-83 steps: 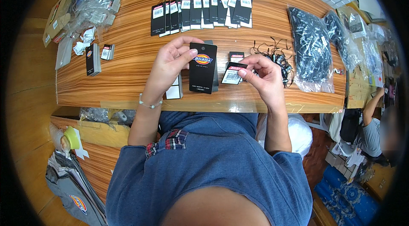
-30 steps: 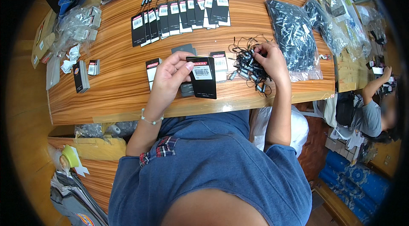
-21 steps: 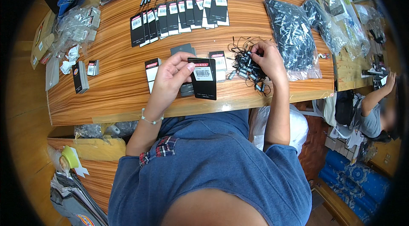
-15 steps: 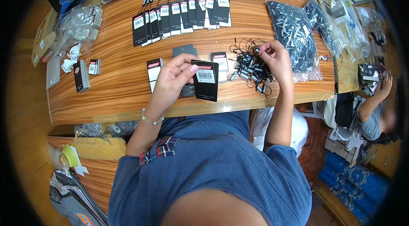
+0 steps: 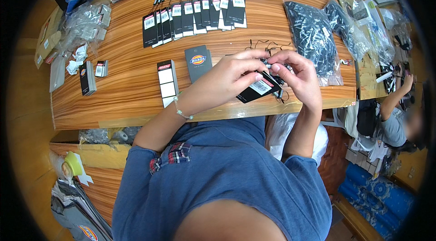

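Note:
My left hand (image 5: 240, 70) pinches a black hang tag (image 5: 259, 90) with a white barcode label and a red strip, tilted over the right part of the table. Close against it, my right hand (image 5: 299, 75) has its fingertips together at the tag's top edge, on a black hang tag string with a small pale seal. Both hands partly hide the pile of loose strings (image 5: 268, 44) beneath. Left of my left wrist lie a stack of white sticker labels (image 5: 167, 79) on dark backing and a stack of grey tags (image 5: 198, 61).
Across the table's far side lies a row of strung black tags (image 5: 187, 16). A clear bag of strings (image 5: 313, 36) sits at right. Small tag stacks (image 5: 87, 79) and crumpled plastic bags (image 5: 86, 25) are at left. Another person's arm (image 5: 395, 98) shows at far right.
My left hand has carried the black tag rightward to meet my right hand. The right hand has lifted a string from the pile, and the grey tags are more exposed.

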A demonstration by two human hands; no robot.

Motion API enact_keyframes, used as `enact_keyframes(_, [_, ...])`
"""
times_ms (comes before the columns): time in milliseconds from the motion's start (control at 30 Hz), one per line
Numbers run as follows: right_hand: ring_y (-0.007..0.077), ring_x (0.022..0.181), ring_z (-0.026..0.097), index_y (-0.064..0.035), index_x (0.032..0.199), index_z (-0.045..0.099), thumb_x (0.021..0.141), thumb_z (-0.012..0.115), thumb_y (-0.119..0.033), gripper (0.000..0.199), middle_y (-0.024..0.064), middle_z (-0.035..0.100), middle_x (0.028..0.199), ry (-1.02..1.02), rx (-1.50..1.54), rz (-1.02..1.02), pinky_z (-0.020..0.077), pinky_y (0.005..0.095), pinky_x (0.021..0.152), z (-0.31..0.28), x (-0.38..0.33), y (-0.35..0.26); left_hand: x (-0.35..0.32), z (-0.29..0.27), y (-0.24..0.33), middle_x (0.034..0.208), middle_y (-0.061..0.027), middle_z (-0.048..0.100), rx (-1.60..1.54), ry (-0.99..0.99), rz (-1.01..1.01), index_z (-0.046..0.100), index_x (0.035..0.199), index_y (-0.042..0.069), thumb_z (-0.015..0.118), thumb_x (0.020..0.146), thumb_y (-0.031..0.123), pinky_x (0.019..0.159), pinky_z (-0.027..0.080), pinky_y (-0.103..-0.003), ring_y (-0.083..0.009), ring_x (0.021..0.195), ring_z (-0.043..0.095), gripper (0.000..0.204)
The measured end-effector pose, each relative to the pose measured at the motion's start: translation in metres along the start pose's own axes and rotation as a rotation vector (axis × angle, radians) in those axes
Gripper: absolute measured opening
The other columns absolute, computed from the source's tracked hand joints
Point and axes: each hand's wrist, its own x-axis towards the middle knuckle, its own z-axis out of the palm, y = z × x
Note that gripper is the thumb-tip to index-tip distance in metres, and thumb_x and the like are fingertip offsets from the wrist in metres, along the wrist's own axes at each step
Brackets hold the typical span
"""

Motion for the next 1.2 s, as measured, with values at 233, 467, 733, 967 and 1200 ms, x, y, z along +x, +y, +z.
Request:
enact_keyframes(233, [0.003,0.057,0.049,-0.0007,0.093,0.057,0.079,0.06,-0.006,0.016,-0.0016,0.056,0.066,-0.012,0.285,0.106,0.0364,0.0155,0.05,-0.02,-0.003,0.006,-0.006,-0.004,0.003,0.083,-0.007,0.057,-0.009,-0.001,-0.107,0.059,0.091,-0.002,0.053,0.083,0.005,0.066,0.044,-0.024,-0.0115,0.075,0.055,0.012])
enact_keyframes(467, [0.012,0.052,0.046,-0.0033,0.093,0.052,0.085,0.054,-0.016,0.015,0.0039,0.054,0.063,-0.099,1.041,-0.19,0.039,0.0316,0.065,-0.028,0.002,0.03,-0.017,-0.004,-0.002,0.086,-0.0069,0.058,-0.084,-0.013,-0.139,0.059,0.091,-0.002,0.052,0.083,0.003,0.07,0.045,-0.023,-0.0111,0.078,0.055,0.012])
enact_keyframes(733, [0.0201,0.087,0.059,-0.0044,0.106,0.053,0.079,0.051,0.003,0.028,0.0112,0.062,0.095,-0.055,1.266,-0.252,0.0419,0.0446,0.089,-0.028,0.0,0.031,-0.024,0.008,-0.004,0.09,-0.0083,0.059,-0.274,0.022,-0.095,0.059,0.092,-0.003,0.052,0.083,0.002,0.072,0.046,-0.024,-0.0122,0.082,0.056,0.012])
enact_keyframes(967, [0.0206,0.093,0.055,-0.0074,0.099,0.054,0.085,0.055,-0.013,0.016,0.0087,0.06,0.093,0.118,1.13,-0.396,0.0425,0.0445,0.088,-0.014,0.002,0.029,-0.023,0.007,-0.002,0.091,-0.0092,0.059,-0.251,0.023,-0.066,0.059,0.093,-0.003,0.051,0.084,0.001,0.074,0.046,-0.025,-0.0136,0.084,0.057,0.013])
enact_keyframes(1200, [0.0148,0.076,0.045,-0.0087,0.094,0.052,0.087,0.053,-0.018,0.011,0.0045,0.053,0.088,0.306,1.033,-0.386,0.0402,0.0365,0.074,0.004,0.004,-0.009,-0.024,0.009,-0.007,0.096,-0.0086,0.058,-0.284,0.143,-0.042,0.059,0.095,-0.002,0.051,0.084,0.001,0.077,0.046,-0.025,-0.0145,0.088,0.056,0.014])
